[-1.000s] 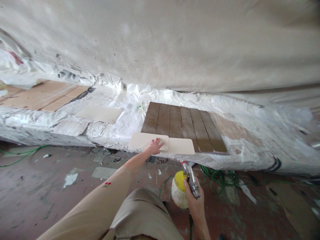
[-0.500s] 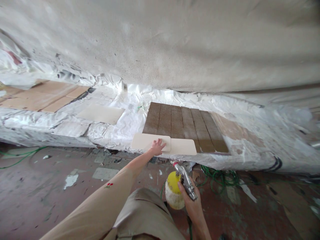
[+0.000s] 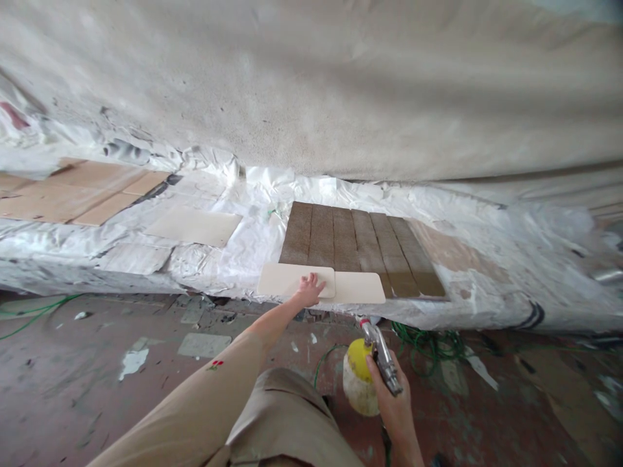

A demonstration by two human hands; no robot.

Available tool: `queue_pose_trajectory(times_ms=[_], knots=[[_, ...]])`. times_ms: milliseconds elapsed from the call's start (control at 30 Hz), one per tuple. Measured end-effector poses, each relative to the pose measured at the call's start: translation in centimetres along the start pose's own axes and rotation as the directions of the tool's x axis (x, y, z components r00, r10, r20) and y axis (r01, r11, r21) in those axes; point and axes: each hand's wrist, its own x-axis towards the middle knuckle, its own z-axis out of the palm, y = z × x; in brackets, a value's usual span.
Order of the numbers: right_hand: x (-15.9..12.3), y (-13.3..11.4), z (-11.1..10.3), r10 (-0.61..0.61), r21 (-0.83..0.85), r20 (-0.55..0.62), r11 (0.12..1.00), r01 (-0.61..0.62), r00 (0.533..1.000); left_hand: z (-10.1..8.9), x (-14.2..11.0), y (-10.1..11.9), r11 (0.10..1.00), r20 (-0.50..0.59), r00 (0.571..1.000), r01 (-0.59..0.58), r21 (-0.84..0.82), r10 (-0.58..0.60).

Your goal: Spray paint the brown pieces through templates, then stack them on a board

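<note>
My left hand (image 3: 310,289) rests with spread fingers on a cream rounded-corner panel (image 3: 280,280). A second cream panel (image 3: 360,287) lies partly beneath it, to its right. Both cover the near ends of several brown strips (image 3: 335,237) set side by side on the covered bench. My right hand (image 3: 389,383) is closed round the handle of a spray gun (image 3: 382,357), held below the bench edge. Its pot (image 3: 360,376), yellow on top and whitish lower down, hangs to the left of my fingers. The gun's nozzle points toward the bench.
Crumpled white plastic sheeting (image 3: 253,240) covers the long bench. Flattened cardboard (image 3: 92,188) and a pale sheet (image 3: 195,225) lie left. A stained cloth-like sheet (image 3: 292,91) hangs behind. Green hose (image 3: 428,347) is coiled on the paint-spotted floor (image 3: 160,389) under the bench edge.
The spray gun swung a little left, then back right and slightly lower. My left hand has stayed on the cream panel; the view has shifted slightly.
</note>
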Motion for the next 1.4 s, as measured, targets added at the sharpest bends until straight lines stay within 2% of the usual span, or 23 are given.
queue_pose_trajectory(times_ms=[233,400,567,767,867,967,1267,1400], knots=[[-1.5,-0.9,1.3,0.029,0.058,0.092,0.998,-0.034,0.995,-0.3,0.0,0.2,1.000,0.001,1.000,-0.008,-0.010,0.008],[-0.7,-2.4,2.2,-0.062,0.041,0.065,0.997,0.059,0.996,0.0,0.3,0.4,1.000,0.003,1.000,-0.010,-0.012,0.010],[0.6,-3.7,3.4,-0.146,0.009,-0.009,0.989,0.146,0.989,0.5,0.5,0.5,1.000,-0.016,1.000,-0.015,0.003,0.015],[1.1,-4.4,4.3,-0.132,0.013,0.025,0.991,0.132,0.991,0.9,0.6,0.7,1.000,-0.024,1.000,-0.016,0.008,0.017],[1.7,-4.6,4.5,-0.122,0.040,0.000,0.992,0.122,0.993,0.9,0.6,0.8,1.000,-0.020,0.999,-0.026,0.013,0.026],[2.7,-5.0,4.5,-0.126,0.042,-0.011,0.991,0.126,0.992,0.8,0.5,0.8,0.999,-0.016,0.999,-0.037,0.019,0.037],[7.5,-5.2,4.2,-0.164,0.004,0.059,0.987,0.164,0.985,0.6,-0.3,0.6,0.999,-0.010,0.999,-0.034,0.021,0.034],[10.0,-5.9,4.3,-0.198,0.025,0.138,0.980,0.197,0.970,0.7,-0.7,0.3,0.999,0.018,0.999,-0.032,0.039,0.031]])
